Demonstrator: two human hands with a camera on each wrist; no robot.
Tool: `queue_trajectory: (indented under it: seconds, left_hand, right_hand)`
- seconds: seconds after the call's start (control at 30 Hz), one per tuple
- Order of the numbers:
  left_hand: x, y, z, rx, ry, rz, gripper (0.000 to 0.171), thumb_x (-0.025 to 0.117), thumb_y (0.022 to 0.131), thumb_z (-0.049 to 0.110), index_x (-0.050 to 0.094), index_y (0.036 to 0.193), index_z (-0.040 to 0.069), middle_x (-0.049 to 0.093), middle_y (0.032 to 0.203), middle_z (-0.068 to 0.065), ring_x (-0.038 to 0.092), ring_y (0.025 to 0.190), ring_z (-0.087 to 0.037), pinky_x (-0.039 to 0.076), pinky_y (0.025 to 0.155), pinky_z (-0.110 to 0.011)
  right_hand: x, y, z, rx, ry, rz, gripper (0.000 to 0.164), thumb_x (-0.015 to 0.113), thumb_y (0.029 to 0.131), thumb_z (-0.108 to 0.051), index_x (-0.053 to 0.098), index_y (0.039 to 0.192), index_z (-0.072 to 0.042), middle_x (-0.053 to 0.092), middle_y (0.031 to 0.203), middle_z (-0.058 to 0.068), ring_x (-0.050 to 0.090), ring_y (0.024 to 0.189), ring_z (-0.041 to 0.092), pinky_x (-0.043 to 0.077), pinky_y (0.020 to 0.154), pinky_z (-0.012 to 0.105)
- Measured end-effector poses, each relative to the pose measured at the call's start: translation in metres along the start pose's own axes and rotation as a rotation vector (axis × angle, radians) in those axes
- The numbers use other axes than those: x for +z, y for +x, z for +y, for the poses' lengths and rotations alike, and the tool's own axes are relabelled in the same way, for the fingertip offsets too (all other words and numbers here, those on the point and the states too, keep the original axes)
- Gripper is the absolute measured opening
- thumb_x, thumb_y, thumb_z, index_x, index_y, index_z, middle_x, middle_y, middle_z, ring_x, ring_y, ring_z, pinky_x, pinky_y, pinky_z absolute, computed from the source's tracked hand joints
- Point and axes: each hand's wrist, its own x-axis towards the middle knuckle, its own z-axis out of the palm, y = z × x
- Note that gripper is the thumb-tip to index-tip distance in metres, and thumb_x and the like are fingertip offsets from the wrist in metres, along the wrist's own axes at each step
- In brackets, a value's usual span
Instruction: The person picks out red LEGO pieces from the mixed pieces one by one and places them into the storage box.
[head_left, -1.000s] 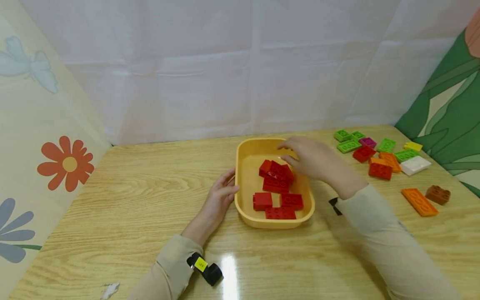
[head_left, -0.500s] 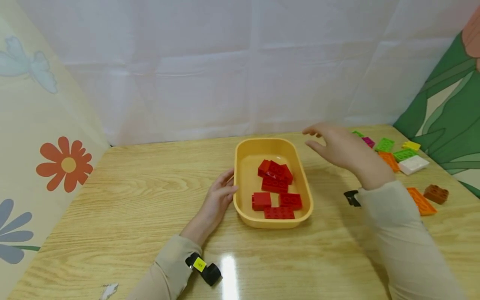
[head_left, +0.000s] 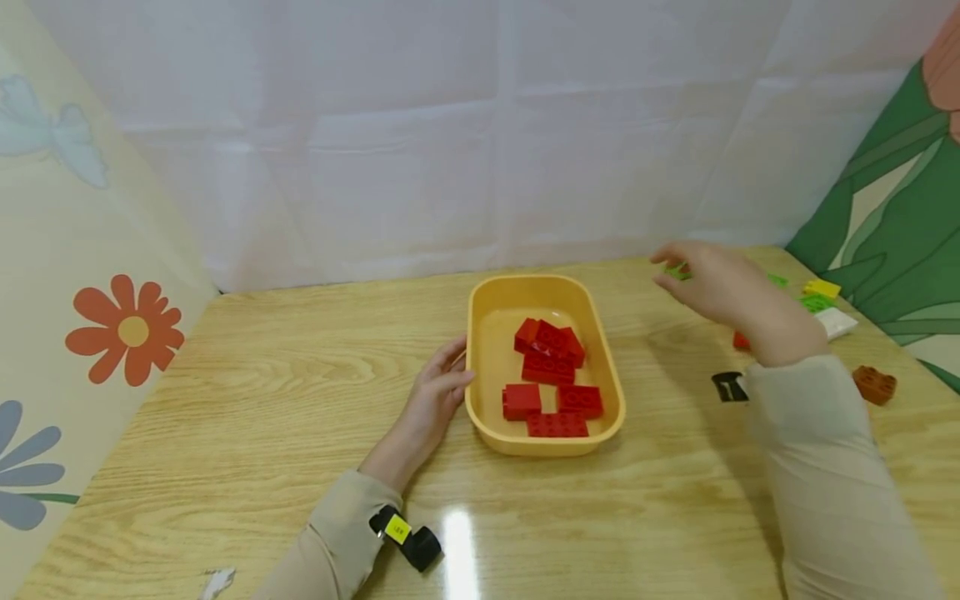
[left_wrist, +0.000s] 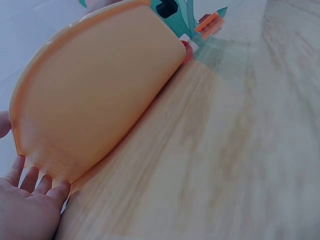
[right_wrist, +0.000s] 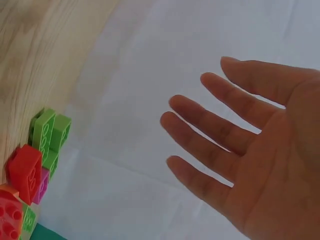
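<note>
My left hand (head_left: 431,398) holds the left side of a yellow plastic bin (head_left: 480,333), thumb at the rim and fingers against the outer wall. In the left wrist view its fingertips (left_wrist: 44,181) touch that wall (left_wrist: 100,90). Several red toy building bricks (head_left: 549,368) lie in the bin, some heaped, others near its front end. To the right of the bin my right hand (head_left: 723,287) hovers over the table with spread, relaxed fingers and nothing in them. Green bricks (right_wrist: 44,131) and a red brick (right_wrist: 26,170) are nearest to it, partly hidden behind it in the head view.
At the far right lie a yellow brick (head_left: 822,288), a white brick (head_left: 836,322) and a brown brick (head_left: 874,385). A white cloth (head_left: 375,167) hangs behind the table (head_left: 300,350). Painted panels stand at both sides.
My right hand has moved from above the bin rightward towards the loose bricks. The left hand and the bin have stayed in place, and the bin's red bricks look the same.
</note>
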Motion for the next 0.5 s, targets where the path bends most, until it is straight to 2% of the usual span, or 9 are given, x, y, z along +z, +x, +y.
queue_trajectory:
  seconds: [0.2,0.37,0.5]
  left_hand:
    - [0.0,0.0,0.0,-0.011,0.003,-0.005,0.065,0.048,0.088,0.0,0.028,0.149,-0.009,0.031,0.154,-0.026,0.032,0.142,-0.033,0.042,0.099,-0.023]
    - [0.001,-0.001,0.001,-0.013,0.0,-0.004,0.065,0.048,0.087,0.001,0.029,0.148,-0.009,0.031,0.154,-0.025,0.031,0.142,-0.033,0.042,0.099,-0.023]
    - [0.002,-0.002,0.002,-0.012,0.006,-0.002,0.064,0.048,0.087,0.001,0.029,0.148,-0.008,0.032,0.154,-0.025,0.032,0.142,-0.033,0.041,0.1,-0.024]
  right_hand:
    - [-0.006,-0.008,0.02,0.041,0.063,-0.052,0.046,0.052,0.102,-0.02,0.044,0.134,0.012,0.05,0.122,0.041,0.059,0.096,0.047,0.049,0.077,0.058]
    - [-0.01,-0.014,0.037,0.056,0.07,-0.076,0.044,0.052,0.1,-0.011,0.041,0.13,0.019,0.05,0.116,0.046,0.054,0.101,0.055,0.045,0.083,0.063]
    - [-0.012,-0.015,0.048,0.083,0.058,-0.092,0.044,0.052,0.097,-0.007,0.042,0.126,0.024,0.049,0.118,0.047,0.051,0.105,0.057,0.043,0.088,0.065]
